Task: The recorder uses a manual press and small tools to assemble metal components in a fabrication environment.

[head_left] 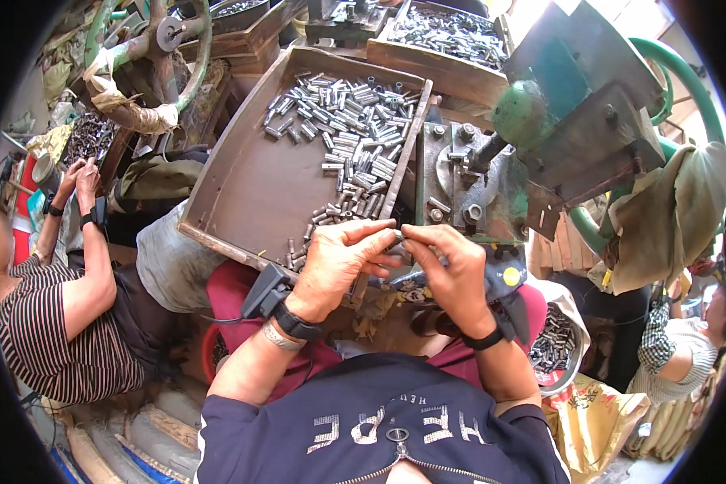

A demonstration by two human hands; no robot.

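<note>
My left hand (339, 262) and my right hand (453, 266) meet above the near right corner of a shallow wooden tray (254, 181). Thumbs and forefingers of both are closed on a small metal piece (397, 236), mostly covered by the fingertips, so its exact shape cannot be made out. Short shiny metal tubes (359, 149) lie heaped in the tray's right and far parts, with some trailing to its near edge. Just beyond my right hand stands a press bed (480, 181) with bolts and a clamped plate. One loose small metal pin (439, 204) lies on it.
A green press arm (524, 113) rises at right, with a cloth (673, 218) hung on its wheel. Another tray (427, 60) of metal parts stands behind. A bucket (577, 367) of parts is by my right leg. Co-workers (64, 323) sit at left and far right.
</note>
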